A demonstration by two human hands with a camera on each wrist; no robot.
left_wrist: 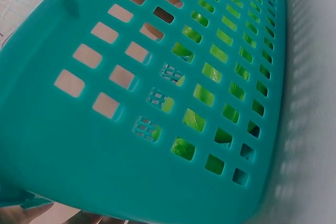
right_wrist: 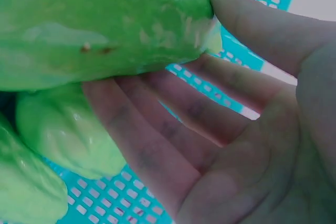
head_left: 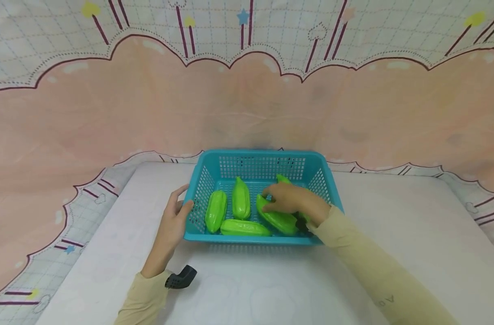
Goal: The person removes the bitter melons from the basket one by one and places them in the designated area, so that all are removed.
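A blue-green plastic basket (head_left: 253, 240) with perforated walls holds several glossy green star fruits, long and ridged. My left hand (head_left: 174, 222) grips the basket's left side, its thumb at the rim. In the left wrist view the basket wall (left_wrist: 142, 177) hides most of that hand. Inside the basket, my right hand (head_left: 291, 198) holds one star fruit (head_left: 281, 222) near its tip. The right wrist view has this star fruit (right_wrist: 121, 30) between the thumb (right_wrist: 257, 22) and the fingers, which reach under it.
Other star fruits lie at the basket's left (head_left: 216, 211), upright in its middle (head_left: 241, 198) and along its front (head_left: 245, 228). One more star fruit (head_left: 282, 179) shows behind my right hand. The basket stands on a white table (head_left: 247, 289) before a patterned cloth backdrop (head_left: 247, 108).
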